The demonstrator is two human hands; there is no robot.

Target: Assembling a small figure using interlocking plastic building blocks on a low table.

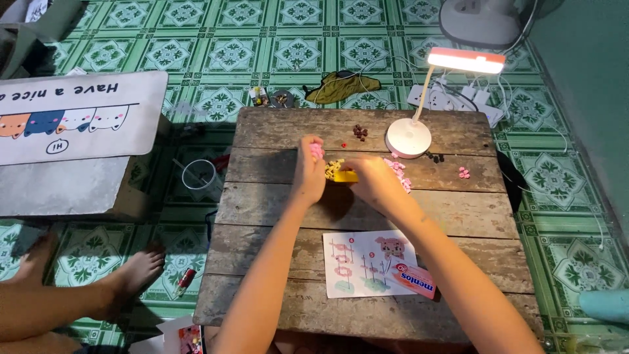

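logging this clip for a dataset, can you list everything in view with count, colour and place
table: one, weathered wood, centre
desk lamp: one, white, lit, far right of table
instruction sheet: one, white with pink and green drawings, near edge of table
candy roll: one, pink, on the sheet's right corner
small blocks: many, pink, loose by the lamp base
dark beads: a few, dark red, far side of table
yellow piece: one, between the hands
power strip: one, white, floor behind table
board: one, white with cartoon cats, left
clear cup: one, floor left of table
another person's foot: bare, lower left
left hand: fingers pinching pink blocks
right hand: on the yellow piece
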